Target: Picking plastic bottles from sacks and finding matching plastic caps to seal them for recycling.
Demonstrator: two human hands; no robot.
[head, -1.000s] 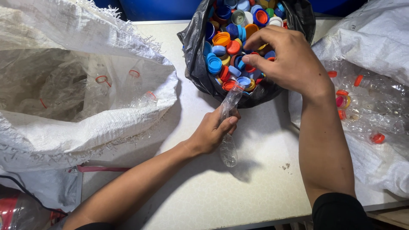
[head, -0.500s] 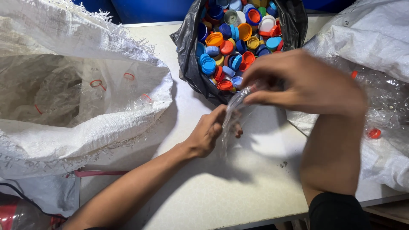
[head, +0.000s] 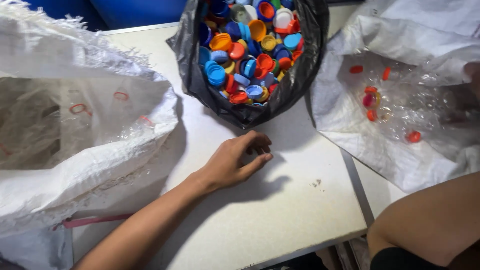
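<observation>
The left hand rested empty, fingers curled, on the white counter just below the black bag of coloured bottle caps.

Left hand: empty, fingers loosely curled, forearm stretched across the table.
Right hand: barely visible, grip unclear.

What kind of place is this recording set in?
Probably a recycling sorting bench: a black bag full of coloured bottle caps stands between two white woven sacks, the right sack holding clear plastic bottles. The left hand rests empty on the table.
</observation>
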